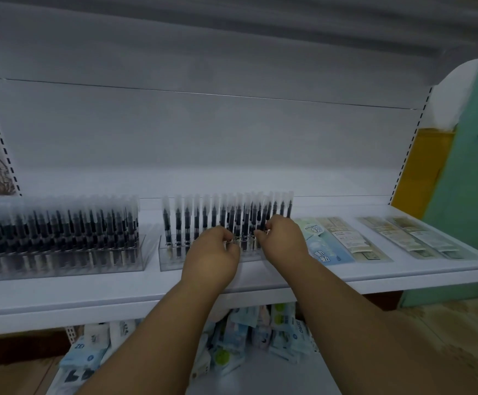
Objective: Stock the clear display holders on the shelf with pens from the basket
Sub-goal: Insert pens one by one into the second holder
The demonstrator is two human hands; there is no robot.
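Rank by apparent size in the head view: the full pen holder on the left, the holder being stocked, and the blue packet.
1. Full pen holder, though it runs off the left edge.
2. Holder being stocked, partly behind both hands.
3. Blue packet.

Both forearms outstretched, left hand [213, 253] and right hand [282, 238] side by side — fingers curled, pinching.

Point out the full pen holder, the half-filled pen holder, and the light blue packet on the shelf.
full pen holder [61, 256]: head view, clear front wall.
half-filled pen holder [172, 259]: head view, clear front left part.
light blue packet [322, 243]: head view, middle of its face.
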